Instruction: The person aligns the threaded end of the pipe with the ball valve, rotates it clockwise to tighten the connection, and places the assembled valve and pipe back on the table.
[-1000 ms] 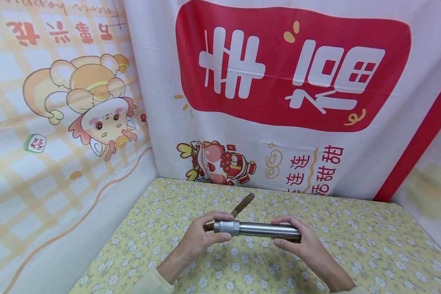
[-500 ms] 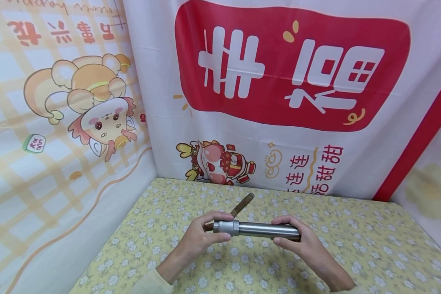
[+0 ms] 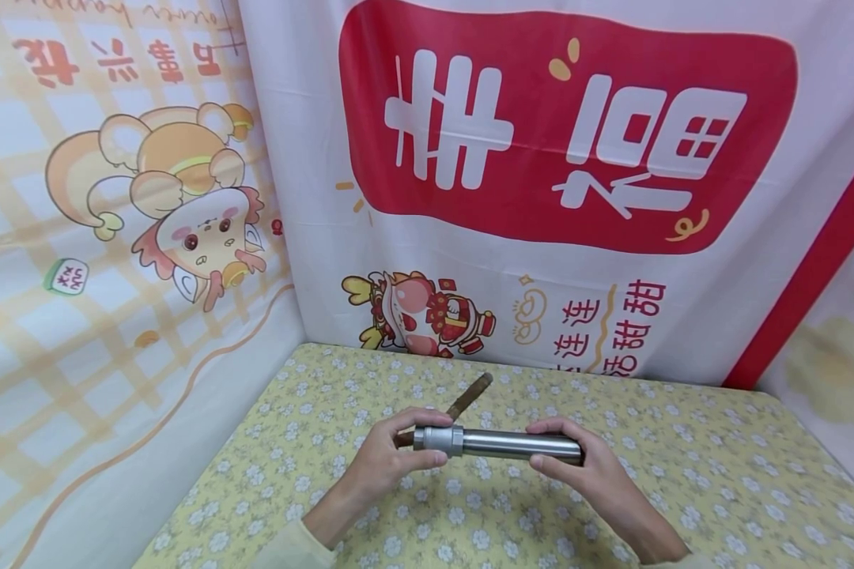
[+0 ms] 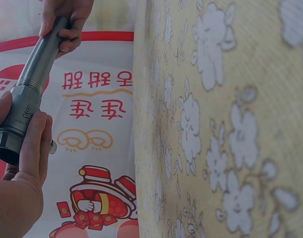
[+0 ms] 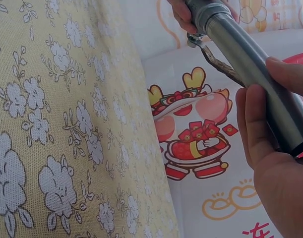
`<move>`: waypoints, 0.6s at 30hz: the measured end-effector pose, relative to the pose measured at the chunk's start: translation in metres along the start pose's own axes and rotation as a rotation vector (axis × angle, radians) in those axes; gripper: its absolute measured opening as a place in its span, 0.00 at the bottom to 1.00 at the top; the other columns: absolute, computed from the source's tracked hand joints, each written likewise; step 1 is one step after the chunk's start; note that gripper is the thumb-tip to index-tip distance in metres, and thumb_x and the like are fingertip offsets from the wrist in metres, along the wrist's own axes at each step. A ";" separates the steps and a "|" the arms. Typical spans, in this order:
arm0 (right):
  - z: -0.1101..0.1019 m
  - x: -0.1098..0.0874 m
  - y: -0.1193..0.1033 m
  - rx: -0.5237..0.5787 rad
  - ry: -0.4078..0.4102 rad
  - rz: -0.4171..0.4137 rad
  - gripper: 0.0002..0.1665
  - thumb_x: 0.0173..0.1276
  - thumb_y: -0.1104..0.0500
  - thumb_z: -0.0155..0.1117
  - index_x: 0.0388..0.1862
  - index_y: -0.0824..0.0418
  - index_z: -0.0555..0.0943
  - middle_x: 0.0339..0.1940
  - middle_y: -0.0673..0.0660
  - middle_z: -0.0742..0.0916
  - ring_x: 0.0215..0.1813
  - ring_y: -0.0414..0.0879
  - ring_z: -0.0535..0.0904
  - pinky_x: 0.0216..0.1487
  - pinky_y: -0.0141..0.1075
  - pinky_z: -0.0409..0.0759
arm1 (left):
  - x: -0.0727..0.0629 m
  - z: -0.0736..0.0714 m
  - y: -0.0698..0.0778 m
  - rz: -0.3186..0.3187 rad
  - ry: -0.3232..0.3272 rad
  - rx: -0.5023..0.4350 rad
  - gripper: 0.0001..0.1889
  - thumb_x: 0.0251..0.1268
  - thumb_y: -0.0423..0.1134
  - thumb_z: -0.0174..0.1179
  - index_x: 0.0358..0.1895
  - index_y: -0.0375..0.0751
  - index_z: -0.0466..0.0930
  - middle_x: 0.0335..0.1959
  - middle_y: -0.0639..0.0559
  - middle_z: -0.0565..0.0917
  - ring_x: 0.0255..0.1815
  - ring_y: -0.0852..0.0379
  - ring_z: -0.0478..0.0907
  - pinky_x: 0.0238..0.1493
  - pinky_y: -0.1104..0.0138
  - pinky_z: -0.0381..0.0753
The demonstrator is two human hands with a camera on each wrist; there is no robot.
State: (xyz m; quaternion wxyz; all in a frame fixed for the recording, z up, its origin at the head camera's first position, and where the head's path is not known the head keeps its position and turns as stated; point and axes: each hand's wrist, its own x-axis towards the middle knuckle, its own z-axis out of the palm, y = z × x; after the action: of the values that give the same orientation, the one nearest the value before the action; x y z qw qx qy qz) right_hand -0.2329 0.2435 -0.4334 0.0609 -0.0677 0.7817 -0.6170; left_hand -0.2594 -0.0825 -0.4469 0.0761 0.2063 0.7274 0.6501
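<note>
Barely any shift since earlier frame: left hand (image 3: 383, 458) grips fitting (image 3: 438, 442), right hand (image 3: 592, 465) grips metal tube (image 3: 496, 444).

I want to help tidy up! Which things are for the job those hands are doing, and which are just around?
Seemingly for the job:
metal tube, in the right hand
metal fitting at its end, in the left hand
brown handle, seemingly joined on

Just around:
flowered tablecloth, underneath
red-and-white wall hanging, behind
checked wall hanging, to the left
</note>
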 end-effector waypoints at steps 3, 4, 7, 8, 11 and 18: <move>0.000 0.000 0.000 -0.001 0.005 0.005 0.30 0.73 0.52 0.78 0.69 0.61 0.80 0.63 0.61 0.84 0.54 0.50 0.85 0.53 0.43 0.87 | 0.001 0.000 0.000 0.004 0.001 -0.001 0.22 0.68 0.39 0.77 0.64 0.48 0.88 0.71 0.48 0.83 0.59 0.46 0.79 0.57 0.56 0.83; 0.000 0.000 0.000 0.001 0.007 0.007 0.30 0.73 0.52 0.78 0.69 0.61 0.80 0.63 0.61 0.84 0.54 0.50 0.85 0.54 0.43 0.87 | 0.001 0.000 0.000 0.007 0.001 -0.001 0.22 0.68 0.39 0.77 0.64 0.47 0.88 0.71 0.48 0.83 0.60 0.46 0.79 0.58 0.56 0.82; 0.001 0.001 0.001 0.005 0.013 0.017 0.30 0.74 0.52 0.77 0.69 0.61 0.81 0.63 0.61 0.84 0.55 0.50 0.85 0.55 0.43 0.88 | 0.001 0.001 0.000 0.017 0.002 0.003 0.22 0.68 0.38 0.77 0.64 0.47 0.89 0.70 0.48 0.83 0.62 0.46 0.78 0.59 0.55 0.80; 0.001 0.001 0.001 0.007 0.014 0.021 0.30 0.74 0.52 0.77 0.69 0.61 0.81 0.63 0.61 0.84 0.55 0.50 0.85 0.55 0.43 0.88 | 0.001 0.001 0.000 0.018 0.002 0.004 0.22 0.68 0.38 0.77 0.64 0.48 0.89 0.70 0.49 0.83 0.63 0.46 0.78 0.60 0.54 0.80; 0.001 0.001 0.001 0.008 0.018 0.031 0.30 0.74 0.51 0.77 0.69 0.60 0.81 0.64 0.61 0.84 0.55 0.50 0.85 0.55 0.44 0.88 | 0.001 0.001 0.000 0.017 0.003 0.007 0.22 0.68 0.39 0.77 0.64 0.48 0.89 0.70 0.49 0.84 0.63 0.47 0.78 0.60 0.54 0.81; 0.000 0.001 -0.001 -0.003 -0.021 0.016 0.31 0.75 0.51 0.76 0.71 0.60 0.78 0.66 0.64 0.83 0.55 0.52 0.85 0.52 0.43 0.87 | 0.001 0.001 0.000 0.020 0.007 0.009 0.22 0.67 0.38 0.77 0.64 0.48 0.89 0.70 0.49 0.84 0.63 0.47 0.78 0.60 0.54 0.79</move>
State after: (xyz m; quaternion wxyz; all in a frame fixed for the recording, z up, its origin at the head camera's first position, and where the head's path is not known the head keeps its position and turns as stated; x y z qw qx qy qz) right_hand -0.2335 0.2429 -0.4330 0.0742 -0.0680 0.7825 -0.6145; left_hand -0.2599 -0.0813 -0.4472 0.0663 0.2115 0.7286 0.6481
